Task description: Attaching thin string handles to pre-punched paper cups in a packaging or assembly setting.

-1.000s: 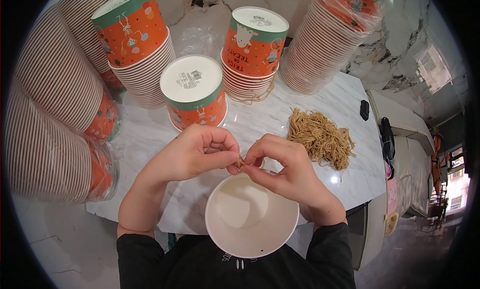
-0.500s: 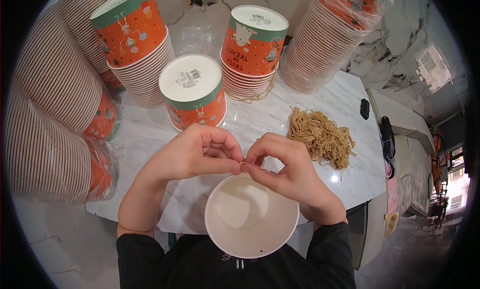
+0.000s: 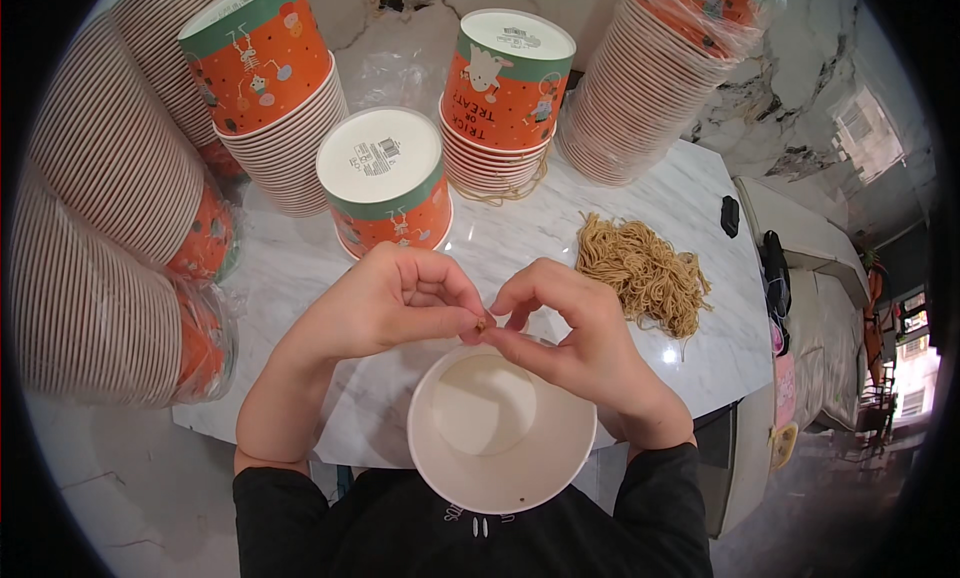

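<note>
An orange-outside, white-inside paper bucket stands mouth up against my body; its white inner wall (image 3: pixel 545 443) faces me, with a small dark hole low on the near side. Over its far rim, my left hand (image 3: pixel 410 303) pinches the short end of a thin brown cord (image 3: pixel 481 327) between thumb and fingertips. My right hand (image 3: pixel 560 323) is curled in a loose pinch at the same cord end, its thumb against it and its index fingertip slightly raised. Most of the cord is hidden by the fingers and the rim.
A heap of tan cords (image 3: pixel 645 273) lies to the right on the marble table (image 3: pixel 500 243). Upside-down orange buckets stand ahead: a short one (image 3: pixel 390 213), a stack (image 3: pixel 505 98) and a taller stack (image 3: pixel 270 98). Plastic-wrapped bucket stacks (image 3: pixel 95 288) line the left; another wrapped stack (image 3: pixel 645 88) stands back right.
My right index fingertip has lifted slightly off the thumb, and the brown cord end shows more clearly at the left fingertips. The bucket has shifted very slightly.
</note>
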Demonstrator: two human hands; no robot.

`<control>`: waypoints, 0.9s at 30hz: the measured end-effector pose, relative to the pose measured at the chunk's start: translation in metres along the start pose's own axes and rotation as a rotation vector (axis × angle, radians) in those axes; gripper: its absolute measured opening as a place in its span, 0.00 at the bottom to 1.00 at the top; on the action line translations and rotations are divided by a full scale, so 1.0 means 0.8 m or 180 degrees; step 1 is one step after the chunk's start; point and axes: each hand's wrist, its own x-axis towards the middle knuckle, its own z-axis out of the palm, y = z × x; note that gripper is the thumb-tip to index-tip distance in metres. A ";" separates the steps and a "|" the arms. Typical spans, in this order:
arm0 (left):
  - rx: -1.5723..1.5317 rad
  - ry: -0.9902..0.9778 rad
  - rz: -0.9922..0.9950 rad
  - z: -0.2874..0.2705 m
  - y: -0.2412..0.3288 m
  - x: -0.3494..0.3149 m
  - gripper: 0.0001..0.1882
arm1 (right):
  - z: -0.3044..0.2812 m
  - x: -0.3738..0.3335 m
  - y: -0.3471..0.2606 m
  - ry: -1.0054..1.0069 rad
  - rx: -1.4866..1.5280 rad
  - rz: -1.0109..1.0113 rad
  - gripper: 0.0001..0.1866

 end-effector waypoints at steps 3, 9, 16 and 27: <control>0.0073 0.0179 -0.0006 0.004 0.000 -0.001 0.07 | -0.001 0.000 -0.007 0.0121 -0.0492 -0.0142 0.12; 0.0200 0.0172 -0.0100 0.005 0.001 -0.001 0.06 | 0.008 -0.002 -0.001 0.0244 -0.0764 -0.0567 0.12; 0.0084 0.0130 -0.0147 0.002 -0.001 0.001 0.07 | 0.006 -0.002 -0.001 0.0221 -0.0629 -0.0382 0.10; 0.0006 0.0080 -0.0169 0.002 0.001 0.001 0.08 | 0.000 -0.004 -0.006 -0.0008 -0.0316 -0.0040 0.08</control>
